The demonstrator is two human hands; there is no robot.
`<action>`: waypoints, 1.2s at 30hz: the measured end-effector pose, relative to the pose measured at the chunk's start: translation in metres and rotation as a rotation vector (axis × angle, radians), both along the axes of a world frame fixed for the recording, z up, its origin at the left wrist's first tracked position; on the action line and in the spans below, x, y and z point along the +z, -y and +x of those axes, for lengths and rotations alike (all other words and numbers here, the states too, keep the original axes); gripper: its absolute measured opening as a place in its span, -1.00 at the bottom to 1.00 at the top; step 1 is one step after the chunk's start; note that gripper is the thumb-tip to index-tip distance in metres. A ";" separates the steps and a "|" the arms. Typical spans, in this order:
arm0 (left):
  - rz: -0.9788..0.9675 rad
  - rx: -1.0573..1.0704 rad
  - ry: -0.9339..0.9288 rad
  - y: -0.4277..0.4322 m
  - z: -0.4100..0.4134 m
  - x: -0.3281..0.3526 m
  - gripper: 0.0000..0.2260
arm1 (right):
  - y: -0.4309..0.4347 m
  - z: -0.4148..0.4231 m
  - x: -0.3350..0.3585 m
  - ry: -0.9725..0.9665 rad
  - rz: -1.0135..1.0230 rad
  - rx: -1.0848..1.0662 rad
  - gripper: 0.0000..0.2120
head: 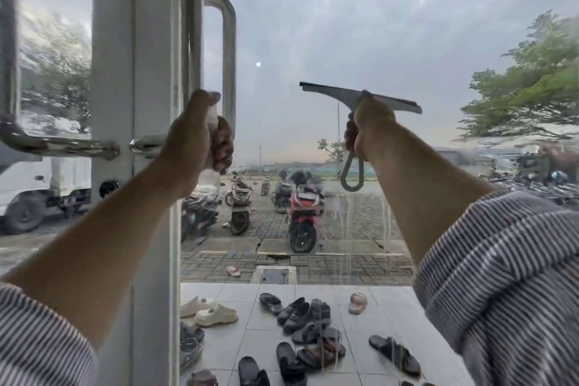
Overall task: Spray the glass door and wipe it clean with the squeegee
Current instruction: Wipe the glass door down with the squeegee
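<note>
Closest to you, at both lower corners, your grey-and-white striped sleeves (501, 276) are pushed up and both forearms reach toward the pane. Your left hand (200, 131) is curled tight around a clear plastic spray bottle (209, 180), thumb up by its white nozzle, held near the left edge of the tall glass door (360, 34), just beside the curved chrome pull handle (228, 56) and the white door frame (150, 72). Your right hand (368, 131) is fisted around the stem of a grey plastic squeegee (360, 96), its looped end hanging below your fist. The blade is tilted, left end higher, about mid-pane; you cannot tell whether it touches the glass. Thin white runs of liquid (347, 229) trail down the pane beneath it. Beyond the glass, scattered sandals and shoes (300, 320) lie on the pale tiled porch. Farther off stand a red scooter (302, 213), a white truck (31, 185) and a green tree (532, 88).
</note>
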State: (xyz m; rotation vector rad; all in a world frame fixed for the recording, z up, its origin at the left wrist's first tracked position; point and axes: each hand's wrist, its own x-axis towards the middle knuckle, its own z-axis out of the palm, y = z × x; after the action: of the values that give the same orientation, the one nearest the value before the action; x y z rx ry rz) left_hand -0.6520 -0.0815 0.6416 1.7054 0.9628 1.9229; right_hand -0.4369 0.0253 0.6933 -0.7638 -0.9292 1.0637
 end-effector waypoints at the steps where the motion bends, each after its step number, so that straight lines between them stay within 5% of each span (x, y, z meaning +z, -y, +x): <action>1: 0.010 0.018 -0.011 -0.001 -0.004 0.002 -0.55 | -0.004 -0.004 -0.008 0.026 -0.027 -0.009 -0.55; 12: -0.005 0.051 -0.022 -0.013 -0.016 0.006 -0.57 | -0.011 -0.037 -0.174 0.136 -0.186 0.035 -0.39; 28: -0.260 0.038 0.110 -0.019 -0.002 -0.127 -0.64 | 0.020 -0.028 -0.147 0.083 -0.219 0.138 -0.54; 32: -0.222 0.104 0.111 -0.012 -0.009 -0.137 -0.60 | 0.015 -0.020 -0.109 -0.078 -0.079 0.062 -0.64; 36: -0.241 0.075 0.048 0.003 -0.016 -0.142 -0.60 | 0.006 -0.015 -0.052 -0.254 -0.019 0.051 -0.53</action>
State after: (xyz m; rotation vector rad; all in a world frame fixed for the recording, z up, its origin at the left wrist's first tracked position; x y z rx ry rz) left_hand -0.6680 -0.0844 0.4997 1.4993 1.2017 1.8010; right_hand -0.4517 0.0195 0.6413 -0.6057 -0.7258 1.1853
